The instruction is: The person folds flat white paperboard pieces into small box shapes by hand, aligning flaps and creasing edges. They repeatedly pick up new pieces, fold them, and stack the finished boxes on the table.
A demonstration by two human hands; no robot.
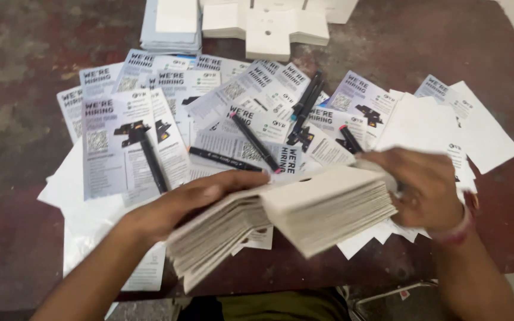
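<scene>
Soft, even light is falling on the dark reddish-brown worn surface (25,71). Shadows are looking faint. The right hand (426,187) is looking blurry. Nothing is glaring.

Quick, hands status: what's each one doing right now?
Left hand: closed on the card stack, gripping its left end.
Right hand: closed on the same stack's right end; motion-blurred.

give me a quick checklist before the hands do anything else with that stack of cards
1. Left hand grips the card stack: ok, fingers lie over its top.
2. Right hand supports the stack's far end: ok, though blurred.
3. Stack squared up: not ok, it bends and fans in the middle.
4. Stack free of the table: ok, held above the flyers.
5. Black pens out of the way: cannot tell, several lie loose on the flyers just behind.
</scene>
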